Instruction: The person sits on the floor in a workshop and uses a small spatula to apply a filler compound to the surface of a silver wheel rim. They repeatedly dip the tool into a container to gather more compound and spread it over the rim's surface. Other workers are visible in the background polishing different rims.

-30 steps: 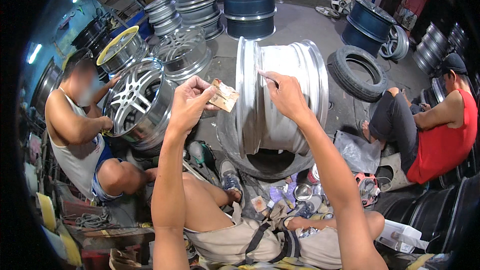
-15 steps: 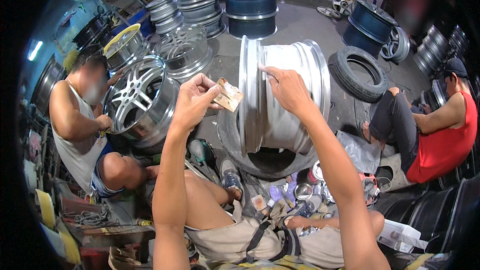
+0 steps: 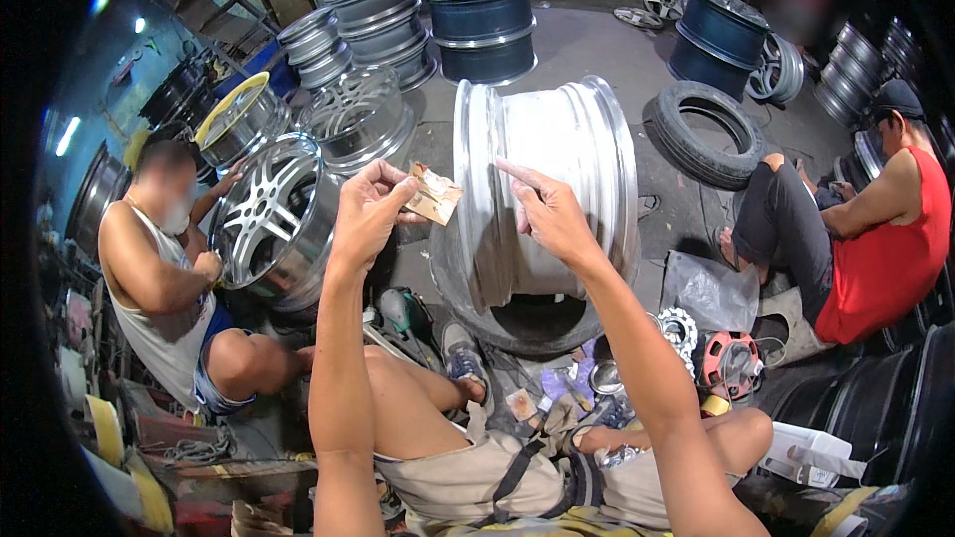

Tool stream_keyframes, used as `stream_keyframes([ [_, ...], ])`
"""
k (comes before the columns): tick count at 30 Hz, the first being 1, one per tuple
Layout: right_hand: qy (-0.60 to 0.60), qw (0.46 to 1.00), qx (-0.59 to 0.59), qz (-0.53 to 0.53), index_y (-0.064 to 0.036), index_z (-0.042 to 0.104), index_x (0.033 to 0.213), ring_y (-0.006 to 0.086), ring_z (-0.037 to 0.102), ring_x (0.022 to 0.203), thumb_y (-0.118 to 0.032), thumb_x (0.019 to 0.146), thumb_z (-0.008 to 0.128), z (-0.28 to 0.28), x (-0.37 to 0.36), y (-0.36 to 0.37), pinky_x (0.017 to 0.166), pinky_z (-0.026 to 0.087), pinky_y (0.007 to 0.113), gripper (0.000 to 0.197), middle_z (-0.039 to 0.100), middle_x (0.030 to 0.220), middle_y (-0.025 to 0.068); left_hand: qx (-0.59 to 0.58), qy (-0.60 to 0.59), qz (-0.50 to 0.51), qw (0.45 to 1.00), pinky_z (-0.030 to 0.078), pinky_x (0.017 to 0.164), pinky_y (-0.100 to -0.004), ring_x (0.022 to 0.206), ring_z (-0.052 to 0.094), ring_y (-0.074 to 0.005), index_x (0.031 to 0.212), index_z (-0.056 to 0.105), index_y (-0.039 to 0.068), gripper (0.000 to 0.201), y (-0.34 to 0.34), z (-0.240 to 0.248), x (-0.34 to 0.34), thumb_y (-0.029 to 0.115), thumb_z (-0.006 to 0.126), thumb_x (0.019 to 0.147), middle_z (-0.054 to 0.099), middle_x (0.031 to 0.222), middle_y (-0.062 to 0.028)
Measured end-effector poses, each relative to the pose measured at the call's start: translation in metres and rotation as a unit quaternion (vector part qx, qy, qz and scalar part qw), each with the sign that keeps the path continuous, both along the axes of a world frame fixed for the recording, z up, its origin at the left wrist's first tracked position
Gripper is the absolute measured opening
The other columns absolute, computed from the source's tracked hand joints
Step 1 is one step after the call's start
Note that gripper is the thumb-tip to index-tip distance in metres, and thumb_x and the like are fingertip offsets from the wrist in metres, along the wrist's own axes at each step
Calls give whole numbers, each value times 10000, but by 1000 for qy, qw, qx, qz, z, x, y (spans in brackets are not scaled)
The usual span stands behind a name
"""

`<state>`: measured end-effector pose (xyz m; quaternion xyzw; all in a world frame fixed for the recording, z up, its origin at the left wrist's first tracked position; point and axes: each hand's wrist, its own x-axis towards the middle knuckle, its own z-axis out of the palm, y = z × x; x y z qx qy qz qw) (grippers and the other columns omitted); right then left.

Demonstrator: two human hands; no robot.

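Observation:
A silver wheel rim [image 3: 557,124] stands on its edge before me, its barrel facing up, on a black tyre [image 3: 497,334] lying flat. Between the thumb and fingers of my left hand [image 3: 368,214], I pinch a torn piece of brown cardboard [image 3: 435,196] with a pale smear on it, just left of the rim. My right hand [image 3: 552,214] holds nothing. Its index finger is stretched out at the groove beside the rim's left flange, while the other fingers curl loosely; whether the fingertip touches the metal I cannot tell.
At left, a person in a white tank top handles a spoked wheel [image 3: 264,204]. Another, in red, sits at right near a loose tyre [image 3: 708,134]. Stacked rims [image 3: 373,15] stand behind. Around my feet lie a green power tool [image 3: 403,310], a plastic bag [image 3: 711,288] and a red reel-like thing [image 3: 729,363].
My right index finger has straightened and moved a little nearer to me along the rim. My left hand keeps its pinch on the cardboard. The whole view has shifted slightly.

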<state>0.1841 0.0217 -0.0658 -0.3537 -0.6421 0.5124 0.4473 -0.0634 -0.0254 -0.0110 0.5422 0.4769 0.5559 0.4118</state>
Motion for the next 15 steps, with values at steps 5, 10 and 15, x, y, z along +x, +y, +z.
stream_keyframes([
  [5, -71, 992, 95, -33, -132, 614, 1395, 60, 493, 566, -167, 1051, 480, -6, -9, 6, 554, 434, 273, 371, 489, 617, -25, 3, 13, 1, 1000, 624, 625, -243, 753, 699, -124, 926, 587, -12, 121, 2, -4, -2, 72, 669, 956, 702, 876, -119],
  [10, -156, 971, 164, -83, -132, 626, 1358, 300, 576, 625, -60, 963, 545, -10, -7, -10, 640, 490, 386, 410, 600, 752, 201, -3, 10, -1, 1000, 611, 612, -236, 745, 695, -123, 929, 589, -11, 116, 0, -5, -4, 70, 668, 957, 702, 873, -117],
  [15, -221, 941, 231, -109, -133, 617, 1358, 409, 648, 759, 1, 926, 563, -25, -4, -29, 719, 520, 442, 456, 664, 876, 267, -6, 15, -11, 1000, 607, 623, -233, 760, 694, -117, 932, 584, 5, 130, 1, -2, 0, 94, 675, 957, 702, 882, -106],
])
